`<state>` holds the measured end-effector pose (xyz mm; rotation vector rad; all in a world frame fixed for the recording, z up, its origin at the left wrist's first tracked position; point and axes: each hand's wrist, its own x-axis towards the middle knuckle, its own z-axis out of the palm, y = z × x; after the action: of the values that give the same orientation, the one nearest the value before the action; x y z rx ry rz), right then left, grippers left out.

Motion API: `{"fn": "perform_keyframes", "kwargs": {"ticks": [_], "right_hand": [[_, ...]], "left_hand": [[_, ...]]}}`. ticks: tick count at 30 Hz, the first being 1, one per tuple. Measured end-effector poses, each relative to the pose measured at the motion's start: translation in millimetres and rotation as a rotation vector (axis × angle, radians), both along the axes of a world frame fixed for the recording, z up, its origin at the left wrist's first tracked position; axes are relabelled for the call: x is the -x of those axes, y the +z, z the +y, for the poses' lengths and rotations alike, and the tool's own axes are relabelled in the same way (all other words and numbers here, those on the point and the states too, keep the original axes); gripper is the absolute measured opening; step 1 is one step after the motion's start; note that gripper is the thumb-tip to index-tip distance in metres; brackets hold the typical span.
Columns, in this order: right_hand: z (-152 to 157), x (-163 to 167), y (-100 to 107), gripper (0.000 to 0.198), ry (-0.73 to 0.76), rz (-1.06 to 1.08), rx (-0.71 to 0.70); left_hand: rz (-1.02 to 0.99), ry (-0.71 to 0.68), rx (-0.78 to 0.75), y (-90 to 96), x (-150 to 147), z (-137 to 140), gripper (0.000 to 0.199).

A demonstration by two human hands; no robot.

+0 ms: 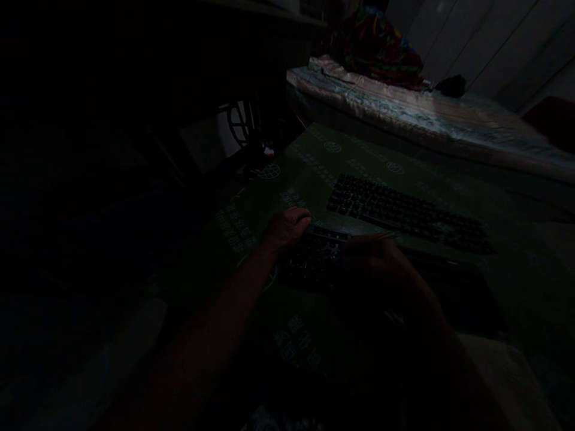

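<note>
A dark keyboard [308, 263] lies across a green printed sheet, its left part showing a grid of small points and its right part a plain dark surface. My left hand [287, 227] is closed on the keyboard's far left corner, with the thumb along the edge. Over the keyboard's left half is my right hand [375, 251], its fingers drawn together. Something thin shows by its knuckles, but what the fingers hold is too dark to make out. Beyond both hands, rows of black keycaps [404, 209] are laid out in a keyboard pattern.
The green sheet [314, 161] bears pale globe marks and lettering. At the back stands a low bed [404, 114] with a patterned red cloth [381, 48] on it. A dark table with a round wheel [242, 123] beneath it is at the left. Deep shadow covers much of the view.
</note>
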<state>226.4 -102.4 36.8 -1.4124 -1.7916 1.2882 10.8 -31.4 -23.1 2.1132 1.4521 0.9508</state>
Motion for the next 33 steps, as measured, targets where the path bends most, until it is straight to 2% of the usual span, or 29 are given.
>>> {"fn": "perform_keyframes", "kwargs": {"ticks": [7,12,16,21,29,33], "right_hand": [[1.1,-4.8,2.9,0.008,0.002,-0.031,0.0],[0.1,3.3,-2.3,0.009,-0.01,-0.005,-0.07],[1.7,-0.4,-5.7,0.011,0.017,-0.035,-0.025],[3.2,-17.1,1.1,0.012,-0.002,-0.036,0.044],[2.4,-5.9,-1.0,0.01,0.011,-0.005,-0.024],[2.4,-10.0,3.2,0.011,0.02,-0.045,0.014]], "left_hand": [[-0.015,-0.003,0.022,0.7,-0.4,-0.4,0.024],[-0.016,-0.004,0.009,-0.9,0.1,0.5,0.025],[0.004,0.0,0.018,0.4,0.0,0.7,0.024],[0.015,0.003,0.028,2.7,-0.5,-0.3,0.025],[-0.009,-0.006,0.006,1.1,-0.4,0.1,0.026],[-0.003,-0.008,-0.001,0.4,0.0,0.6,0.026]]}}
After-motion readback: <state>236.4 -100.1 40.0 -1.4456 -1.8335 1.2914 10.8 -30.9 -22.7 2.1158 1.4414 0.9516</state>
